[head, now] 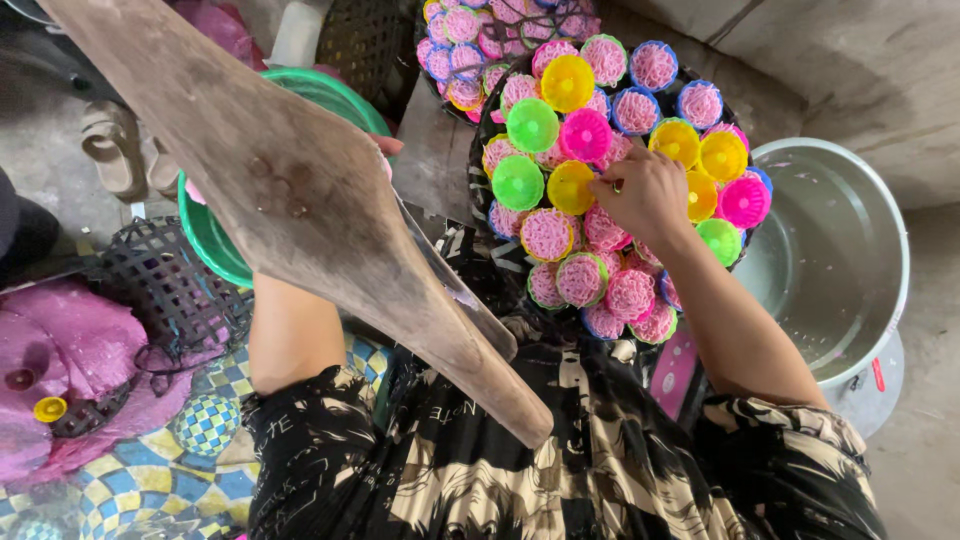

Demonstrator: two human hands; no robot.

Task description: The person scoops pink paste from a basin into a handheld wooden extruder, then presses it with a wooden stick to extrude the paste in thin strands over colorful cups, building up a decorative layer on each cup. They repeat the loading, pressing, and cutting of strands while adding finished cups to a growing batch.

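The right hand (645,192) rests with curled fingers on a yellow mould (572,187) near the middle of a round dark basket (487,120); whether it pinches the mould cannot be told. The basket is heaped with small round plastic moulds, yellow, green, pink and blue, many filled with pink noodle nests (548,234). The left hand is hidden behind a long wooden board (300,190), over a green basin (215,245). Beyond the basket's right edge stands a large metal pot (850,260) holding water. A second basket (470,50) of filled moulds sits behind.
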